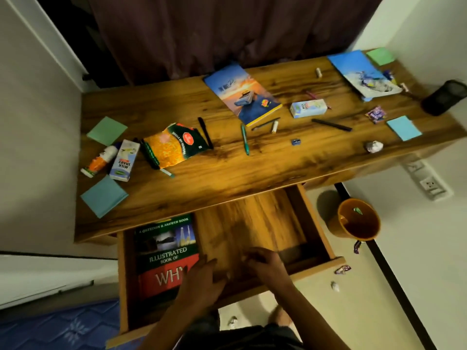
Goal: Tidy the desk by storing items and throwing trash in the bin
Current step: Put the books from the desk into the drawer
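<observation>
The wooden desk is strewn with an orange snack packet, a milkshake carton, a smaller carton, a crumpled paper ball, a purple wrapper, two notebooks and several pens. Its drawer is pulled out, with a green and red book lying at its left. My left hand rests with spread fingers at the book's right edge. Over the drawer floor, my right hand has loosely curled fingers with nothing seen in them.
An orange bin stands on the floor right of the drawer, with loose wrappers near it. A black mesh holder sits at the desk's right end. Sticky pads and a bottle lie at the left. A blue mattress is at lower left.
</observation>
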Tool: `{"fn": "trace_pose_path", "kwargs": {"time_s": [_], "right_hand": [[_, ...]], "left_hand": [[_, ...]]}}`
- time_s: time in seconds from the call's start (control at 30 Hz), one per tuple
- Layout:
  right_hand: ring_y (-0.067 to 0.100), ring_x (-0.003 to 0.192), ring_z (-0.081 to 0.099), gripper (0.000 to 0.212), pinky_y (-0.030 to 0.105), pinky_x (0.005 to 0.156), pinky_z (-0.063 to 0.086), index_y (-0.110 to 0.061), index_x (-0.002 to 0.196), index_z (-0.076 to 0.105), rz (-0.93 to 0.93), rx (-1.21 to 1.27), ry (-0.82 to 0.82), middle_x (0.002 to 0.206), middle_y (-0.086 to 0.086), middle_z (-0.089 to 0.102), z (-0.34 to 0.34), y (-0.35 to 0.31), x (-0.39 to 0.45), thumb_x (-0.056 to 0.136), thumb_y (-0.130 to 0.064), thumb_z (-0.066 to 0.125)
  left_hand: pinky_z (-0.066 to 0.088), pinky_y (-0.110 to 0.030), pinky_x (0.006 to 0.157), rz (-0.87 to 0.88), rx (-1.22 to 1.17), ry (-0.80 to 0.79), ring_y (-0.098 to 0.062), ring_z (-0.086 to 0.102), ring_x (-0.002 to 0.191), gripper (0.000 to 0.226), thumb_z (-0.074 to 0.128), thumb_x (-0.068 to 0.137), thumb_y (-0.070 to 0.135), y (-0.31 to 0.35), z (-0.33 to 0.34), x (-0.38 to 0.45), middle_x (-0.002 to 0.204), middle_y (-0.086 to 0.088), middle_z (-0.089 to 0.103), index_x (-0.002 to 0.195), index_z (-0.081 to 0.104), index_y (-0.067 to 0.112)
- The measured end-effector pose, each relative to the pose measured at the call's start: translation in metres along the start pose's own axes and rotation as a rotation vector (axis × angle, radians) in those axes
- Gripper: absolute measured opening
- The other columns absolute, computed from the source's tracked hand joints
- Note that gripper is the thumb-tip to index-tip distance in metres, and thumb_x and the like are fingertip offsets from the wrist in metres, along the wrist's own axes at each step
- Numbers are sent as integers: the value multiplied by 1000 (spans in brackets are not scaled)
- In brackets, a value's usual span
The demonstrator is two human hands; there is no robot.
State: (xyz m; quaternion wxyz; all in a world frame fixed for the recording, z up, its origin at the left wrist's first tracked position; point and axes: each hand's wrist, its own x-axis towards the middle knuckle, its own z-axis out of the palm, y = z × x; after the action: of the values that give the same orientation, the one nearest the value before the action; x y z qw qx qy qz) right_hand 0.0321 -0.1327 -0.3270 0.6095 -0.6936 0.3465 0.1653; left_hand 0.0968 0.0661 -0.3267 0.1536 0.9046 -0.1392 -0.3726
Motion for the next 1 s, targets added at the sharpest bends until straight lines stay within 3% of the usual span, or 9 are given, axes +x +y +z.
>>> {"fn": "trace_pose_path", "kwargs": {"time_s": [0.1,0.17,0.23,0.3,0.43,0.57,0.63,0.7,1.0], "right_hand": [[10,100,69,18,16,74,56,-28,109,75,-86,8,-7,108,-8,73,-35,-1,-14,91,-26,74],[5,97,69,15,14,73,53,-25,105,77,-125,36,-20,102,-10,75,-65,1,-26,91,-19,73],[3,94,71,14,18,79,53,-25,100,79,-154,77,-31,96,-9,78,-96,7,-38,90,-15,75],[7,93,72,16,23,80,55,-19,103,78,-140,141,-44,95,-6,78,-129,15,-50,88,-14,77],[19,93,73,38,29,74,57,-16,108,77,-125,212,-35,98,2,79,-187,35,-73,73,-31,80],[24,95,74,30,34,78,59,-22,105,79,-123,228,-2,98,0,79,-231,47,-83,76,-31,79],[22,96,74,18,29,73,59,-20,104,79,-121,240,-2,97,0,79,-244,47,-83,86,-20,79],[21,95,74,15,24,69,58,-17,104,78,-122,266,-7,96,2,79,-255,43,-81,90,-12,75],[22,96,75,17,35,77,60,-21,106,78,-98,287,63,98,0,79,-321,38,-31,90,-17,76]], "left_hand": [[27,-46,124,0,-16,50,-22,39,148,72,46,93,72,40,8,-12,164,0,36,152,44,31],[36,-41,119,-9,-72,96,-20,48,141,83,39,82,86,74,20,-26,159,3,44,147,51,35],[44,-37,114,-20,-137,114,-13,57,131,97,30,72,99,98,39,-33,151,11,52,143,54,38],[49,-35,108,-37,-189,96,-10,62,123,88,37,75,95,118,64,-37,145,14,57,141,54,40],[47,-44,111,-87,-290,124,-16,57,132,97,29,63,104,151,108,-40,147,13,56,140,51,49],[41,-41,116,-88,-336,116,-17,53,135,73,51,82,83,213,94,-64,149,10,53,143,51,43],[40,-37,116,-74,-321,136,-19,51,137,63,53,92,70,229,88,-67,151,8,50,147,49,39],[42,-40,115,-62,-344,160,-20,51,137,68,49,89,74,243,81,-66,151,7,52,146,51,37],[46,-38,111,-20,-475,204,-13,55,129,62,49,84,75,316,66,-27,136,16,60,134,59,39]]}}
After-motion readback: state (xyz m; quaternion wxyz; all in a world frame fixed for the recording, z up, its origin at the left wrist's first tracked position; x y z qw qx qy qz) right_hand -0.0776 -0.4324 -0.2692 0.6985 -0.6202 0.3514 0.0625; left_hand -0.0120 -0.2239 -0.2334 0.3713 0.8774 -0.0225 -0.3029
